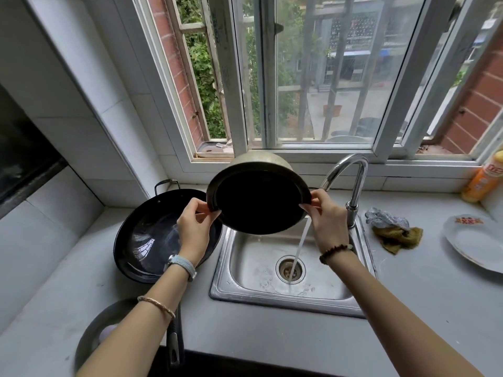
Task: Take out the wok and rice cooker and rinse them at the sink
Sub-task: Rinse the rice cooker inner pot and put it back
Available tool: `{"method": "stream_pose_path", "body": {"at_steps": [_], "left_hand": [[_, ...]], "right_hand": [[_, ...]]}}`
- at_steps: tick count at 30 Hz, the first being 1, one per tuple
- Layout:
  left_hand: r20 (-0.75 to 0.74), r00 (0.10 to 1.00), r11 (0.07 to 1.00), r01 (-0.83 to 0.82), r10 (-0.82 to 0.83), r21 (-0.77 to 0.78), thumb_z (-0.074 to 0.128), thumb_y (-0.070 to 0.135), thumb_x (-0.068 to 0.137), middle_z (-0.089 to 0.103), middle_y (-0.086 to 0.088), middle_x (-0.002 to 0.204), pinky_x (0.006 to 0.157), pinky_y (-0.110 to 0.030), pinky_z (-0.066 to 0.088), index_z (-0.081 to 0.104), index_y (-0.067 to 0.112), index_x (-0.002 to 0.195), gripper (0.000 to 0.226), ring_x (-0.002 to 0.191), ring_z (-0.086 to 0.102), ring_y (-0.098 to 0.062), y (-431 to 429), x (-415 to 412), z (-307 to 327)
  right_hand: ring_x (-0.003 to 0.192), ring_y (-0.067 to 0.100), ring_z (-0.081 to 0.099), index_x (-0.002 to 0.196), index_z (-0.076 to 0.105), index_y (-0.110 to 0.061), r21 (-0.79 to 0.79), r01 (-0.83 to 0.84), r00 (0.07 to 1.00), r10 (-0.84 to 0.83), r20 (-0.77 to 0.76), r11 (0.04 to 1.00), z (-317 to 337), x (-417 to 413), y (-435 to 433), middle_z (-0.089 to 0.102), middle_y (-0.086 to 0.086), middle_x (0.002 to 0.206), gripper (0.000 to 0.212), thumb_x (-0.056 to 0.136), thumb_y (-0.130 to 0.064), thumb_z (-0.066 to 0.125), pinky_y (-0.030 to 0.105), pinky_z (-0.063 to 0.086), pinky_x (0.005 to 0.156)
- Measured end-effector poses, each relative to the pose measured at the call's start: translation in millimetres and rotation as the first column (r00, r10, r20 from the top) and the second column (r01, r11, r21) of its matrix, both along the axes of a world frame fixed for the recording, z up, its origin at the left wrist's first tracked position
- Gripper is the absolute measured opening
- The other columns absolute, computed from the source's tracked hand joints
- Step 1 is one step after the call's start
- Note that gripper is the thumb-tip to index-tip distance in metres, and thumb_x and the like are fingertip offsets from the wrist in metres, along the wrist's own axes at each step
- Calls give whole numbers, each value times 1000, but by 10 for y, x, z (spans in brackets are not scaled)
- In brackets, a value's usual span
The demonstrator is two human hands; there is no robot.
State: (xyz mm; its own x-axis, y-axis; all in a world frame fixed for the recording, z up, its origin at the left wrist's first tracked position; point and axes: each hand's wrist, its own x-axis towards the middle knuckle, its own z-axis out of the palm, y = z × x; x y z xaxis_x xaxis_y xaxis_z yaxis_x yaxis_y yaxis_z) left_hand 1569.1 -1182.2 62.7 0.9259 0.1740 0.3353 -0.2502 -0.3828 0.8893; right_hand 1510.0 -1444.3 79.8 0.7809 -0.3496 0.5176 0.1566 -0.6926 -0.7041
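Wok (pixel 152 235) sits on the surface just left of the sink (pixel 245 268), unheld. The inside is glossy; can't tell if it's rinsed.

Left hand (pixel 194 224) pinches the left rim of the rice cooker pot (pixel 258 200), thumb and fingers curled on the edge. The pot is held above the sink, tilted with its mouth towards the camera.

Right hand (pixel 326 221) pinches the right rim the same way. Faucet (pixel 351 172) is running, and the water stream (pixel 299 246) drops past the pot's lower right edge straight into the drain, not into the pot.

Step, I'd say: rinsing the pot, just starting. Next move needs the mouth turned up and shifted right under the stream, with both pinches kept firm since a wet rim may slip.
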Motion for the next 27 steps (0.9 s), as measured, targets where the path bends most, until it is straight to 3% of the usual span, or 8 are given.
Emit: {"method": "stream_pose_path", "body": {"at_steps": [4,9,14,18,22,25,27], "left_hand": [[26,998,999,-48,48,-21,79,12,77,58,3,70,61,-9,44,49,19,70,32,64,58,-3,-1,-47,-12],[13,999,999,-38,39,-27,79,14,77,59,3,72,63,-11,46,51,18,72,29,65,57,-3,5,-90,-31],[-125,992,999,-23,28,36,80,18,77,68,5,76,67,-9,47,64,14,81,17,72,62,-4,101,-217,-112],[-286,958,997,-54,36,-54,82,20,75,72,-3,79,68,-25,58,69,18,84,16,72,68,-14,219,-361,-287],[-423,905,995,-82,49,-59,83,19,74,72,-8,79,64,-23,57,72,11,90,21,71,68,-15,329,-538,-466],[-532,845,991,-107,46,-84,80,8,76,69,-11,78,58,-18,56,68,3,93,21,70,66,-17,362,-741,-617],[-597,800,991,-121,67,-51,79,5,77,67,-11,78,58,-20,56,67,2,92,19,69,64,-17,363,-887,-731]], "right_hand": [[74,25,67,89,60,-12,-51,-26,999,28,33,998,-50,-28,-13,69,9,78,11,86,-20,68,42,53,68],[75,23,68,88,61,-10,-17,-29,1000,29,3,999,-60,-40,-34,70,9,81,12,85,-18,70,33,53,69],[71,15,67,88,67,-7,141,-36,972,67,-226,989,-85,-33,-113,70,5,77,15,80,-17,75,34,58,74],[74,17,69,91,72,-9,200,-77,917,148,-371,977,-214,-74,-142,72,5,81,23,76,-25,79,37,60,71],[76,22,70,93,71,-4,310,-77,854,223,-470,948,-361,-160,-58,71,10,86,26,76,-21,80,38,61,65],[66,22,71,94,69,-1,298,-56,767,232,-598,953,-521,-261,10,70,10,82,26,77,-18,79,38,61,64],[54,15,69,95,67,2,328,-33,688,259,-678,944,-680,-338,41,70,13,82,25,78,-13,78,31,59,55]]}}
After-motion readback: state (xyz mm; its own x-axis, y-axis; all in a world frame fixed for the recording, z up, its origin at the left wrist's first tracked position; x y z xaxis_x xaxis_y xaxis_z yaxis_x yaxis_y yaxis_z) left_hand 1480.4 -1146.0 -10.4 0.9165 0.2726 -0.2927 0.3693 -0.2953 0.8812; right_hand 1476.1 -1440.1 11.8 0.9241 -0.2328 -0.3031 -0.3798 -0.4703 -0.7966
